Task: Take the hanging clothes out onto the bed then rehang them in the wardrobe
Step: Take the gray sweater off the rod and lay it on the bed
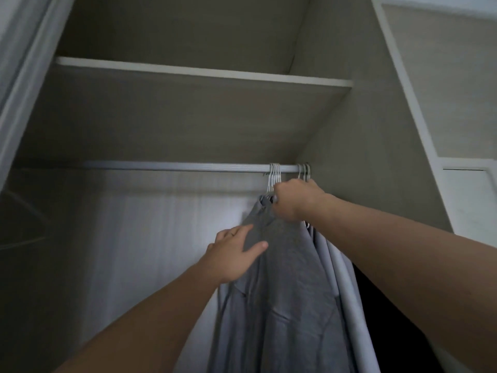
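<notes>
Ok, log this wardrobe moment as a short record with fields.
rail: runs under the shelf
white hangers: two bunches hooked at the rail's right end
grey garment: hangs from the left bunch, paler ones behind it
right hand: grips the left bunch below the hooks
left hand: fingers straight, resting on the grey garment

Rail: bare run from the hangers out toward 9 o'clock; a hand could pass freely there. Shelf at 12 o'clock, close over the rail, narrow gap. Side wall at 3 o'clock, just beside the last hooks. Grey garments packed at 6 o'clock under the hangers. Open room at 8 o'clock, left of the cloth, back to the rear panel. Right hand grips the hanger necks; left hand lies on the cloth edge.
</notes>
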